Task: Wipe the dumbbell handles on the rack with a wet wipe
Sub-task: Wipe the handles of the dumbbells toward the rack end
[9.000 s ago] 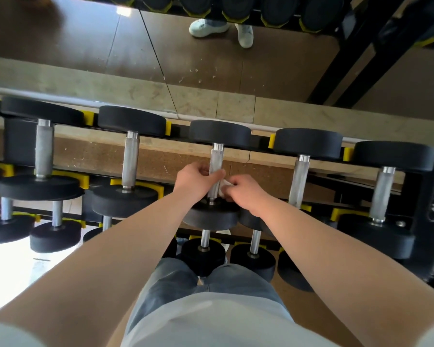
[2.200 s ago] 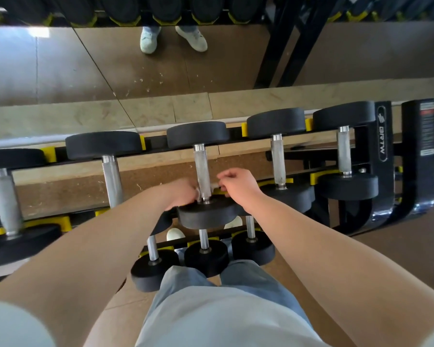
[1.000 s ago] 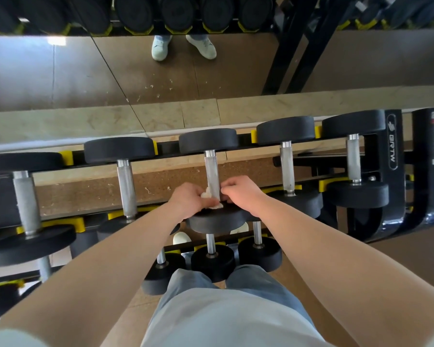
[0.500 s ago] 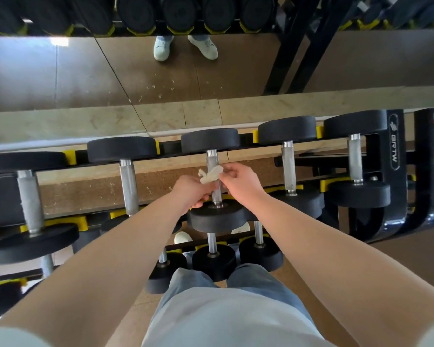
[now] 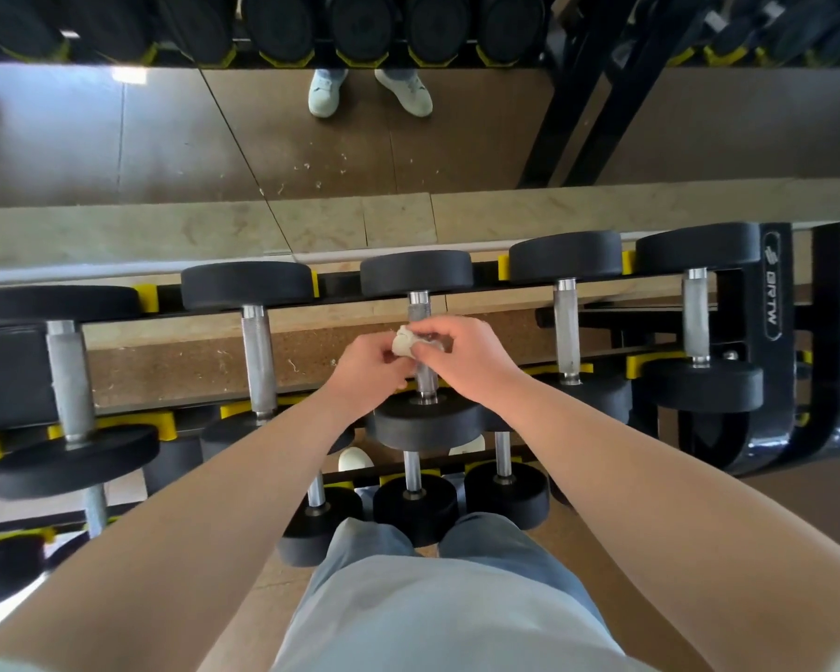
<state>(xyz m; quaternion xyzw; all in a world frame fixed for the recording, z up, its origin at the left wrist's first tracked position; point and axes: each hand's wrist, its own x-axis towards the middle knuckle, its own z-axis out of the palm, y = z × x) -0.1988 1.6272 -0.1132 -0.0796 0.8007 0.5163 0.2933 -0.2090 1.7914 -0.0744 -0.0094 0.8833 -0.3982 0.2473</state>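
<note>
Head view, left hand [image 5: 369, 371] and right hand [image 5: 466, 356] pinching wet wipe [image 5: 402, 341], at dumbbell handle [image 5: 418, 310]

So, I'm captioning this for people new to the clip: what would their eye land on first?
Dead centre, the left hand and right hand pinch a crumpled whitish wet wipe together in front of the middle dumbbell's steel handle. Either side runs a row of black dumbbells on a black rack with yellow cradles; the mirror above reflects pale shoes.

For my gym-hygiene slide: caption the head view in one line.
Gym cleaning: left hand and right hand pinch a crumpled wet wipe in front of a dumbbell handle on the rack.
</note>
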